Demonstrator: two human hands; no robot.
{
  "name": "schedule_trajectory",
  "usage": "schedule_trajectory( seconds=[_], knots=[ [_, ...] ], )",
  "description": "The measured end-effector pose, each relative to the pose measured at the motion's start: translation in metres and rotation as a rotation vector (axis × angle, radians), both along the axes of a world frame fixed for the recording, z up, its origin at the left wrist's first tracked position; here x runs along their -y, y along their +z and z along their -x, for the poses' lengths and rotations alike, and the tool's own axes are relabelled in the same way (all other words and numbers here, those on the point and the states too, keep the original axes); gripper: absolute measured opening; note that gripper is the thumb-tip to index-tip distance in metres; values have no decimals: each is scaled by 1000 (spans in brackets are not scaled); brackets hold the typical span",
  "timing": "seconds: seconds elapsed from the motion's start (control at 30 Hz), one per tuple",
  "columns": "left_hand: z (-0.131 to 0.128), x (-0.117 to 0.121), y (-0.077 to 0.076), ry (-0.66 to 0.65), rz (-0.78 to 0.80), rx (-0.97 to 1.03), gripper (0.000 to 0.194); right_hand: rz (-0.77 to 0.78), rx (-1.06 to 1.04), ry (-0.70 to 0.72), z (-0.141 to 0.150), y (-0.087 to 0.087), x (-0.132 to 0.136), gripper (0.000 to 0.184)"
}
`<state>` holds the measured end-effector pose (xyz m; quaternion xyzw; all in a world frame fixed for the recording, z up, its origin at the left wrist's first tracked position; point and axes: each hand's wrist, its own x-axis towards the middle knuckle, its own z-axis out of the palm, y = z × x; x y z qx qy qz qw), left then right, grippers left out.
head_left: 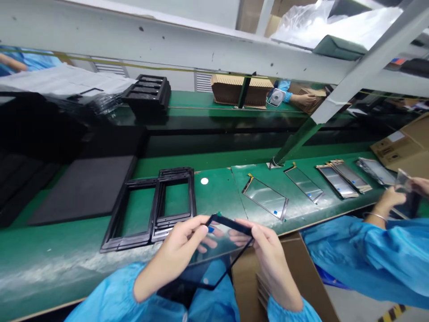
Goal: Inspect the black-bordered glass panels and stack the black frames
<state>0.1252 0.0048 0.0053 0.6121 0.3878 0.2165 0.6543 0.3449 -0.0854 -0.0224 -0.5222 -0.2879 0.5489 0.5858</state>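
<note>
At your far left, a dark stack (36, 120) runs out of view, its layers too black to make out; a heap of white sheets (67, 85) sits beyond it, with a person's arm cut off behind. Next comes a flat dark board (90, 188), and past its far end a pile of black trays (147, 94). Black frames (156, 203) lie overlapping on the green bench (214, 197) just beside your left hand (181, 243), which is closed in a pinch on the upper left corner of a glass panel (214, 259), thumb in front and fingers showing through the glass by a blue tab (211, 229). The panel tilts above your lap, its lower left part hard to tell from the dark behind. Your right hand (268, 243) pinches the upper right corner, some fingers hidden behind the black border. Farther right lie two clear panels (266, 197) with blue tabs, then a slanting post (298, 143) that partly blocks the far bench, then stacked panels (338, 179). At the right edge, a carton (405, 138) bears a pale label (396, 136) and marks too small to read; below it a co-worker's hand (390, 201) is near a blurred clear piece.
</note>
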Motion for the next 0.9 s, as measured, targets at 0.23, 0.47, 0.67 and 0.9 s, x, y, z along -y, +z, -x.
schedule_trajectory(
  seconds=[0.23,0.47,0.67,0.9],
  knots=[
    [1,14,-11,201,234,98,48,-15,66,-159,6,-2,-5,47],
    [1,18,-8,259,250,98,52,-46,165,-181,10,11,-3,43],
    [5,12,-6,179,-26,1,41,-76,260,-112,16,16,-2,43],
    [4,3,12,-198,-241,-183,39,-114,381,-19,14,13,-9,24]
  ],
)
